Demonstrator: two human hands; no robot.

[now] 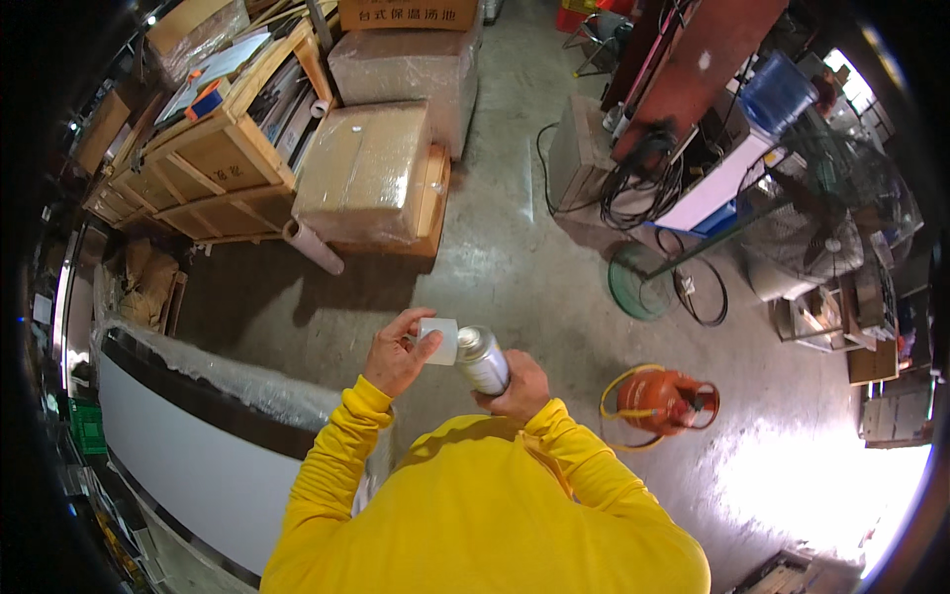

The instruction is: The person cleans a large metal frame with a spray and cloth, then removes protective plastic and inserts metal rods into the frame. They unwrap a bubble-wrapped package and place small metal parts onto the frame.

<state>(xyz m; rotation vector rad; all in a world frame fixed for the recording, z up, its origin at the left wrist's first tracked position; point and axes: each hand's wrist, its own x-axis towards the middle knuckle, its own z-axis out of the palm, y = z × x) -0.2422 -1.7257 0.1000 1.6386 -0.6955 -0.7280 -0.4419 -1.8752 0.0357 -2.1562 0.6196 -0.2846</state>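
In front of my chest, my right hand is wrapped round a silver spray can, tilted so that its top points up and to the left. My left hand pinches a whitish, translucent cap between thumb and fingers. The cap is beside the top of the can, off it, with its side near the can's rim. Both arms wear yellow sleeves. How the nozzle on the can looks is too small to make out.
An orange gas cylinder with a yellow hose stands on the floor to the right. Left lies a long white panel partly in plastic wrap. Wrapped cartons and a wooden crate stand ahead left; a large fan stands right.
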